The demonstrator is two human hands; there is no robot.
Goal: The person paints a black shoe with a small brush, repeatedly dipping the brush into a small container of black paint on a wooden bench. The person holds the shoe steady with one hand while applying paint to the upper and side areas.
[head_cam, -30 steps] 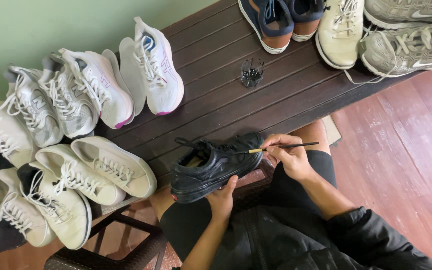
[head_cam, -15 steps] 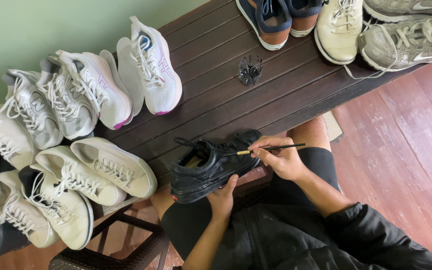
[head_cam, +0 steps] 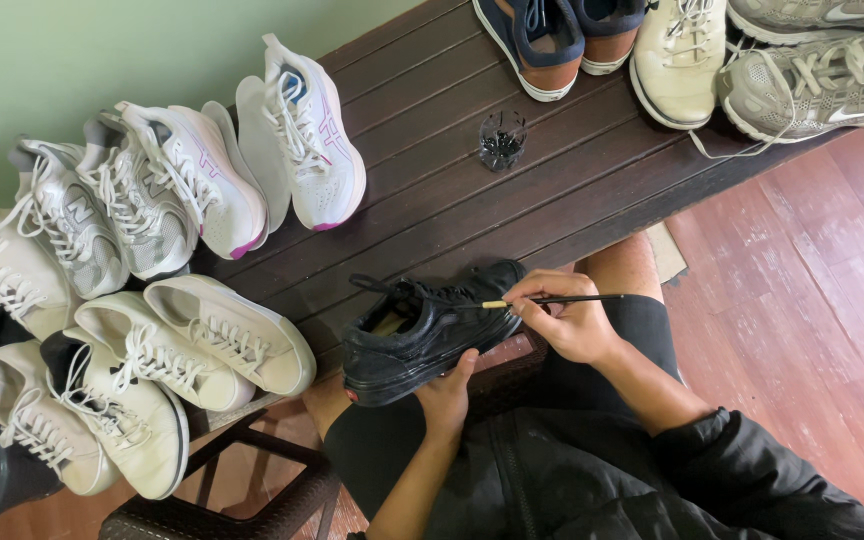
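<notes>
A black lace-up shoe (head_cam: pixel 422 330) rests on its side over my lap at the near edge of the dark slatted table (head_cam: pixel 512 210). My left hand (head_cam: pixel 447 395) grips it from below at the sole. My right hand (head_cam: pixel 567 320) pinches a thin paintbrush (head_cam: pixel 552 300), whose pale tip touches the shoe's upper near the laces. A small glass of dark liquid (head_cam: pixel 502 140) stands on the table beyond the shoe.
Several white and pink sneakers (head_cam: pixel 202 190) crowd the left of the table. More white sneakers (head_cam: pixel 152 360) lie at the lower left. Blue, cream and grey shoes (head_cam: pixel 682 50) line the top right. Red wooden floor (head_cam: pixel 812 300) lies to the right; a wicker stool (head_cam: pixel 212 500) stands below.
My right hand and the brush have shifted slightly left along the shoe's upper. The left hand and the shoe hold their place.
</notes>
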